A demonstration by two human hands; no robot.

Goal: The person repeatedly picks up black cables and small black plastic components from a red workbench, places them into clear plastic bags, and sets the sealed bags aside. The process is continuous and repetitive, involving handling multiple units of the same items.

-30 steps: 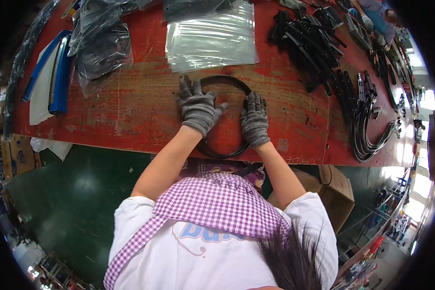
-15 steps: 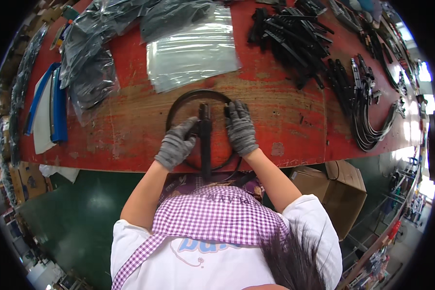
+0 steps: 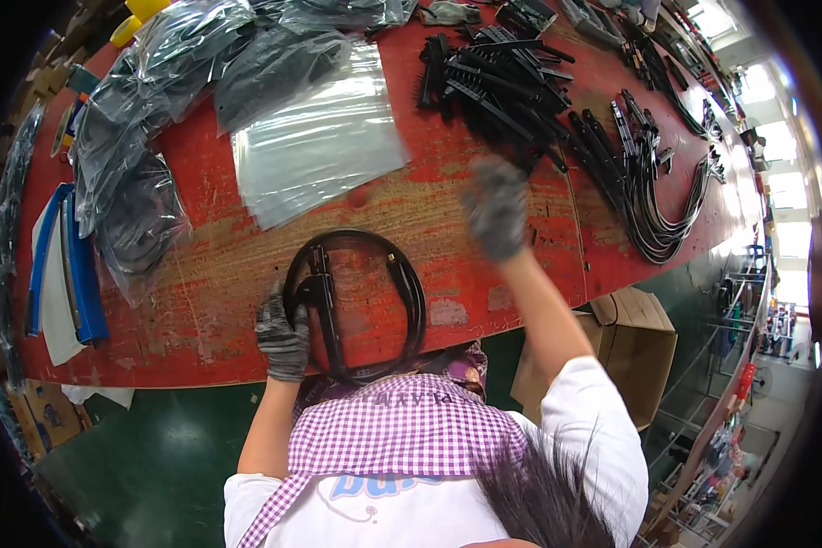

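Note:
A coiled black cable (image 3: 423, 306) lies at the table's near edge. A black handle-like piece (image 3: 326, 306) stands across the left of the loop, and the cable's other end, with a small brass-coloured tip, lies inside on the right. In a grey striped glove, my left hand (image 3: 284, 340) is closed on the coil's left side. My right hand (image 3: 498, 210), gloved alike, is over the table to the right, away from the coil. Motion blurs its fingers. Just beyond it lies a heap of black toothed plastic strips (image 3: 507, 87).
Flat clear plastic bags (image 3: 315, 151) lie beyond the coil, with filled bags (image 3: 128, 137) to the left. A blue-edged holder (image 3: 82, 269) stands at far left. Black cables with metal ends (image 3: 644, 201) lie at right. An open cardboard box (image 3: 635, 356) stands below the table's right edge.
My right hand has left the coil and moved right, toward the black strips. My left hand stays at the coil's left side. The whole view has shifted.

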